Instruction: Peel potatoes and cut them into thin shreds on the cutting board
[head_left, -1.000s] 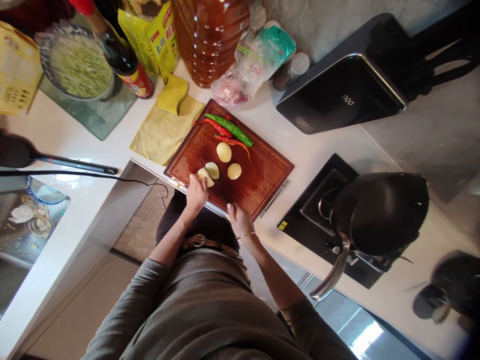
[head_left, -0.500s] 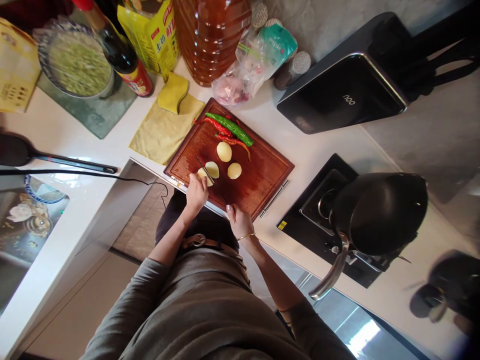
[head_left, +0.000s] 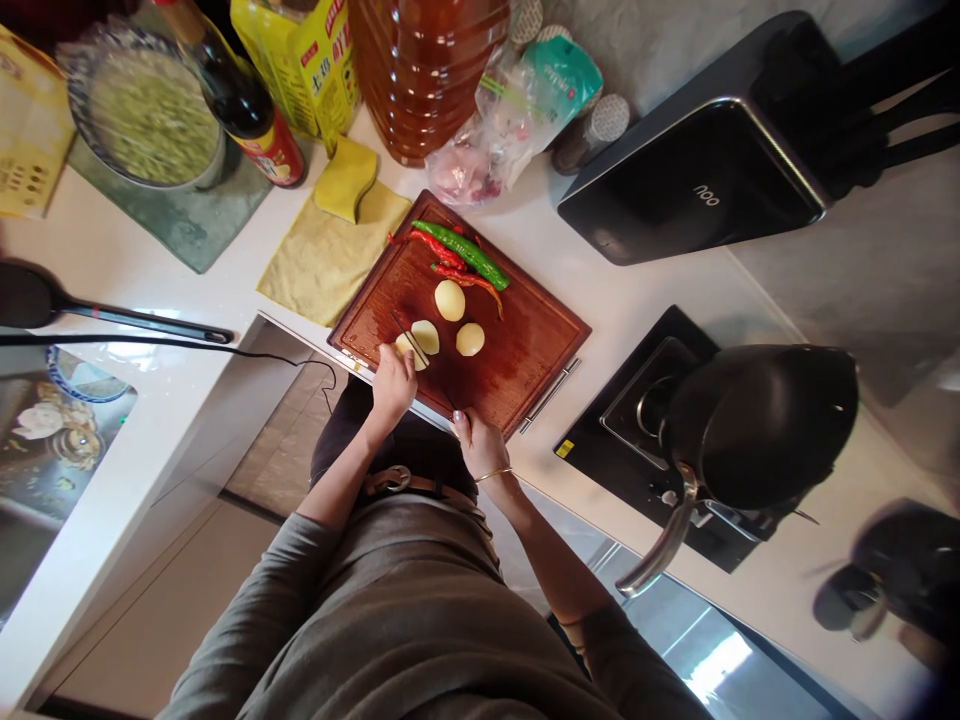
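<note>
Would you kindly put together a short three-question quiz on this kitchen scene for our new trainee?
1. True or false: the left hand rests on a cut potato.
2. What does the right hand grip? A) ladle B) knife C) pan handle
3. Which colours are the chillies on the cutting board?

Key: 1. True. 2. B. 3. Red and green.

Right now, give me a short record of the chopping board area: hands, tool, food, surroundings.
left hand: steadies the cut potato at the board's near edge
right hand: grips the knife, blade lying across the cut potato
chopping board: dark red wood, on a white counter
other food: two whole peeled potatoes, a green chilli, red chillies
right of board: black wok on the hob
left of board: yellow cloth
</note>
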